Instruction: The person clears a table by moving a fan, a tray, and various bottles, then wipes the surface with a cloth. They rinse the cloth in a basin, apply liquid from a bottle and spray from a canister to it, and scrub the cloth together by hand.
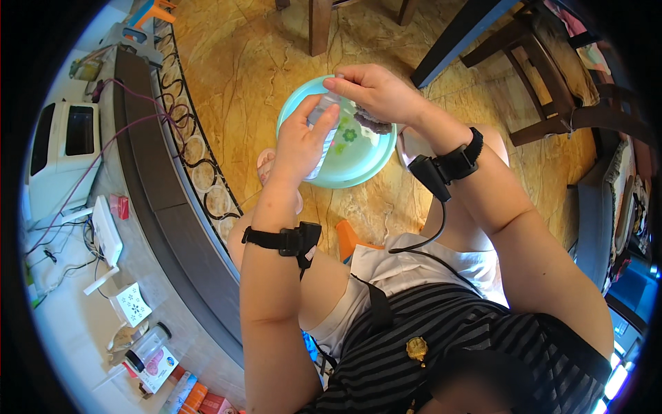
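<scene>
My left hand (pixel 298 143) is wrapped round a pale, see-through bottle (pixel 327 109), held tilted over a light turquoise basin (pixel 376 165). At the bottle's upper end, the fingers of my right hand (pixel 372 90) are closed in a pinch; the cap, if there is one, is hidden behind them. Green flower shapes show on the floor of the basin. Below my right palm is a grey, fuzzy clump (pixel 372 122), partly covered by that hand, and its kind is unclear. Both wrists wear black strapped devices.
The basin stands on a brown marbled floor (pixel 241 62) between my feet. A dark wooden chair (pixel 545 83) and table legs (pixel 320 27) stand beyond and to the right. Along the left runs a grey counter (pixel 186 290) with a white appliance (pixel 65 148), cables and boxes.
</scene>
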`<state>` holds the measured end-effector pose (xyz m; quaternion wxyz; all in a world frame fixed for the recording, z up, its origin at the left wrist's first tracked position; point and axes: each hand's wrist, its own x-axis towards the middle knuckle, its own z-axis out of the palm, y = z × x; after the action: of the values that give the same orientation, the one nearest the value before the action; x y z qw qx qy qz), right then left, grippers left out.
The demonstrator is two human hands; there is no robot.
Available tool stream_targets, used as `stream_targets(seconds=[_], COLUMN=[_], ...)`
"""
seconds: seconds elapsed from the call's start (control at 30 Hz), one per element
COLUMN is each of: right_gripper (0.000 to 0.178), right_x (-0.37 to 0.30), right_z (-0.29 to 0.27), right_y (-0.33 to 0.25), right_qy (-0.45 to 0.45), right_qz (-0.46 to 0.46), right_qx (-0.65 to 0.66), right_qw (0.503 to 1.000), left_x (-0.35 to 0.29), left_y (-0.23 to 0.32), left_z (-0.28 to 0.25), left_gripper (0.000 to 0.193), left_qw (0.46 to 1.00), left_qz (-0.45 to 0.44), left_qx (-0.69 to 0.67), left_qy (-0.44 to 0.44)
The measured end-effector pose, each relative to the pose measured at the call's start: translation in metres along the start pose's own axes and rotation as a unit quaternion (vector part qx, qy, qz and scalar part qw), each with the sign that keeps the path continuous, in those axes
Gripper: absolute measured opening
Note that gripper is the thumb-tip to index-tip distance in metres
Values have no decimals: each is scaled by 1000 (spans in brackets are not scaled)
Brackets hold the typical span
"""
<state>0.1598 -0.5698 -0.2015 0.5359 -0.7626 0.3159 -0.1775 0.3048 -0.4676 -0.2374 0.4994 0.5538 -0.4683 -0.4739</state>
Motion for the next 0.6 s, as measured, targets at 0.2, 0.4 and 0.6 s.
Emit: stream_targets(seconds=[0.2,0.4,0.6], right_gripper=[24,10,14], right_x=[-2,-6,-2], right_z=[-7,-9,-12], right_y=[3,-7,4], right_qy=[-38,-19,-53], right_qz=[-80,-5,-68], right_qx=[63,-32,92], right_qw=[994,999,992], left_x=[-4,-2,-1], left_y=[10,0,-3], left_z=[1,-1,-2], left_gripper=[28,39,39], left_qw=[996,998,997], left_qz=[-62,-42,-35], left_qx=[-65,-38,-23], left_qy=[-28,-35,-58])
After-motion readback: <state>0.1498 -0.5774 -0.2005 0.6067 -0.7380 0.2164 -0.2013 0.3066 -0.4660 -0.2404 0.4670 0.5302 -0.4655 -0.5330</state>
